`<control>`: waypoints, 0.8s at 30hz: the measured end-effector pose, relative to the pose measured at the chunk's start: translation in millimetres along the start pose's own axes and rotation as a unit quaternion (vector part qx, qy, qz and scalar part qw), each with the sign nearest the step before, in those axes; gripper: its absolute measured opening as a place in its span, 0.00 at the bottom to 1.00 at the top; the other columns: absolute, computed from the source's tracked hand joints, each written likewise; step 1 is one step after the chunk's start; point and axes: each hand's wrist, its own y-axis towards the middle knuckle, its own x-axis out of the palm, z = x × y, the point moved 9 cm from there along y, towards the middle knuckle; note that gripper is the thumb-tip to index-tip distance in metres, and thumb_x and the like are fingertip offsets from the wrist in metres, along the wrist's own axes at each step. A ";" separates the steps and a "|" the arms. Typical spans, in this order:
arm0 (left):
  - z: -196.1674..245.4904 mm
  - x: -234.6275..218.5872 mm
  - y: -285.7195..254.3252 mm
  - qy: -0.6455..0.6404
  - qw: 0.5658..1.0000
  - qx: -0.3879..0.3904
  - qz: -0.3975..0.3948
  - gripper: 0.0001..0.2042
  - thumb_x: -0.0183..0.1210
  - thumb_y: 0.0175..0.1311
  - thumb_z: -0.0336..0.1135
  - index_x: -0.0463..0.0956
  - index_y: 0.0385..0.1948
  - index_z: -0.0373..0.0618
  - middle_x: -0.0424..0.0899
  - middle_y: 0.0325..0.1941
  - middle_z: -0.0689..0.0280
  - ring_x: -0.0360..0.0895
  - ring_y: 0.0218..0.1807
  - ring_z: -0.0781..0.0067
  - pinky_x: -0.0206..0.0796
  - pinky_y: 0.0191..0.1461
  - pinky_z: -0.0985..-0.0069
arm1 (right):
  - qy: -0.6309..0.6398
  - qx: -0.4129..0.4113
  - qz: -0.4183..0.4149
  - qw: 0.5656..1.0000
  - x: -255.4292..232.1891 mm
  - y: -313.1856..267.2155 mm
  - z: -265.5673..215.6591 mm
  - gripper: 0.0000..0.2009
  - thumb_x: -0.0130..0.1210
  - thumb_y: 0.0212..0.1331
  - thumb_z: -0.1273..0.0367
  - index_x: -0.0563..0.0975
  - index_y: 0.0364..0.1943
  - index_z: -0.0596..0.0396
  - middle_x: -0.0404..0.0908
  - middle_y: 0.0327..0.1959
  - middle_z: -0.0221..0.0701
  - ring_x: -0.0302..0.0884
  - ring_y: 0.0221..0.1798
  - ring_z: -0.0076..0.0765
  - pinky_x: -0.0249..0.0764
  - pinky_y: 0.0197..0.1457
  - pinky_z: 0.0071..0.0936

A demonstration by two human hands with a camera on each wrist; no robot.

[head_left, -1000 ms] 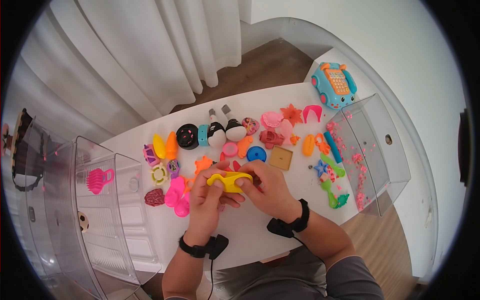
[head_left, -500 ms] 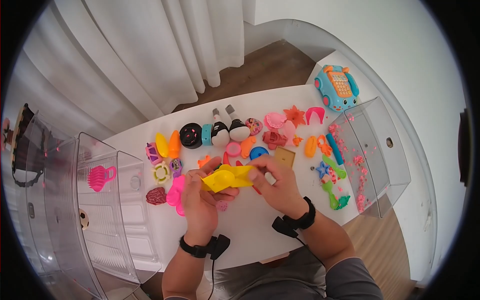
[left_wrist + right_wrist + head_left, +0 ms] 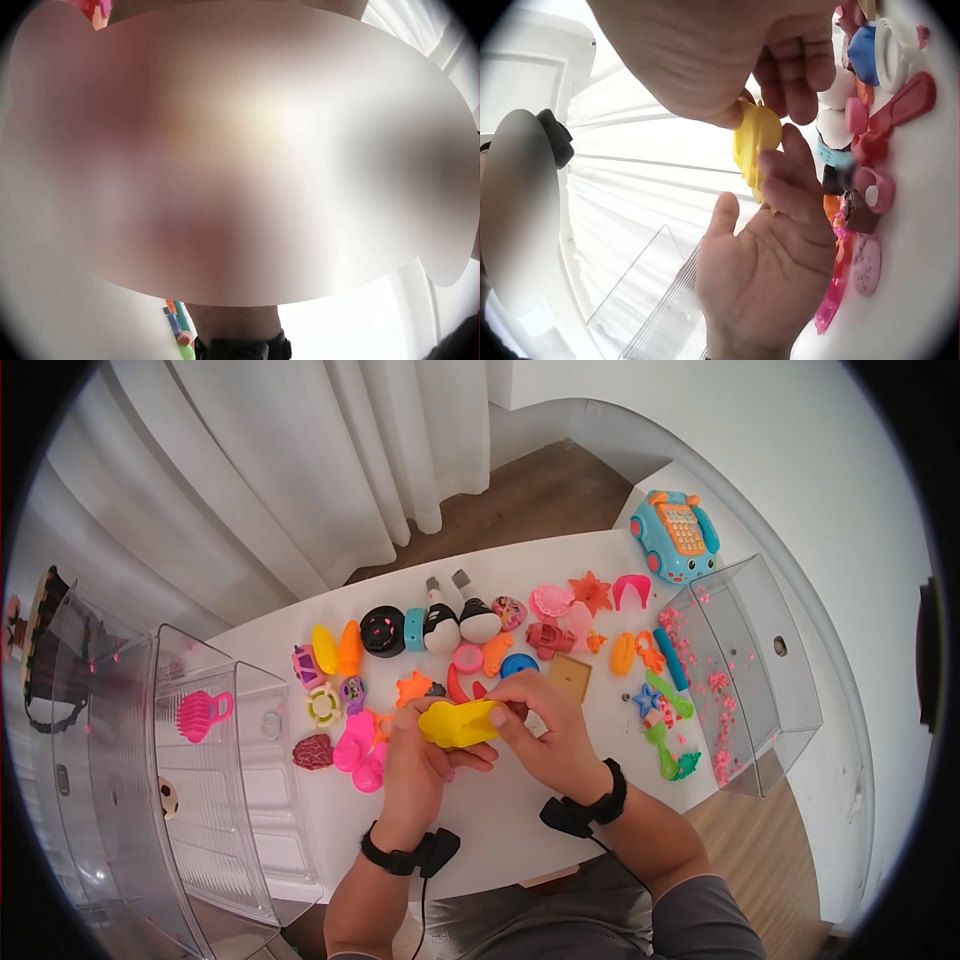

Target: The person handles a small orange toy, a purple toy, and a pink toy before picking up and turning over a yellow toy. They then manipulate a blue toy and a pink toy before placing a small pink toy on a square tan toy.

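A yellow plastic toy piece (image 3: 458,724) with a scalloped edge is held up over the white table between the two hands. My right hand (image 3: 550,728) pinches its right end between thumb and fingers. My left hand (image 3: 416,758) has its fingertips at the piece's other end. In the right wrist view, the left palm (image 3: 761,281) faces up with the thumb spread away from the yellow piece (image 3: 756,146), and its fingers are loosely bent beside it. The left wrist view is mostly blurred out. Behind the hands lies a red curved toy (image 3: 458,685).
Pink toy pieces (image 3: 355,745) lie left of the hands, and a brown square tray (image 3: 568,678) beyond the right hand. A clear bin (image 3: 760,690) with pink bits stands at right, clear drawers (image 3: 205,790) at left. A toy telephone (image 3: 675,538) sits at the back right.
The yellow piece has been turned between the hands; its hollow side showed half a second ago, and now a smoother, wavy-edged face does. The left thumb has come off its front.
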 end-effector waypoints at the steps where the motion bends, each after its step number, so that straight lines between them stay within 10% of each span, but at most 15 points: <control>1: 1.6 2.3 -1.6 0.000 1.000 0.001 0.000 0.20 0.46 0.84 0.49 0.65 0.58 0.40 0.85 0.47 0.50 0.89 0.39 0.60 0.84 0.42 0.68 | 0.000 0.015 0.000 1.000 0.7 0.1 1.4 0.08 0.61 0.72 0.70 0.81 0.49 0.59 0.82 0.43 0.33 0.77 0.37 0.26 0.74 0.42 0.23; 3: 8.6 11.2 -5.6 0.166 0.985 0.039 -0.014 0.19 0.51 0.83 0.47 0.64 0.59 0.40 0.84 0.48 0.53 0.88 0.39 0.64 0.83 0.43 0.70 | -0.007 0.020 -0.005 1.000 3.1 0.8 -2.5 0.09 0.61 0.72 0.70 0.81 0.50 0.58 0.83 0.43 0.34 0.77 0.36 0.26 0.75 0.42 0.23; 14: 11.2 5.2 -3.8 0.194 0.979 0.063 0.006 0.16 0.53 0.82 0.46 0.69 0.57 0.45 0.79 0.59 0.57 0.86 0.42 0.69 0.81 0.42 0.76 | -0.038 0.087 -0.073 0.993 14.8 -5.7 16.0 0.13 0.63 0.69 0.68 0.77 0.52 0.59 0.84 0.35 0.38 0.84 0.33 0.38 0.80 0.39 0.30; 24: 16.8 2.3 -4.7 0.140 0.984 0.111 0.012 0.10 0.45 0.84 0.43 0.67 0.51 0.48 0.73 0.71 0.53 0.82 0.62 0.62 0.84 0.55 0.65 | 0.047 0.137 -0.063 0.988 11.2 -6.0 22.1 0.12 0.64 0.71 0.65 0.76 0.46 0.59 0.83 0.34 0.30 0.79 0.32 0.19 0.77 0.38 0.20</control>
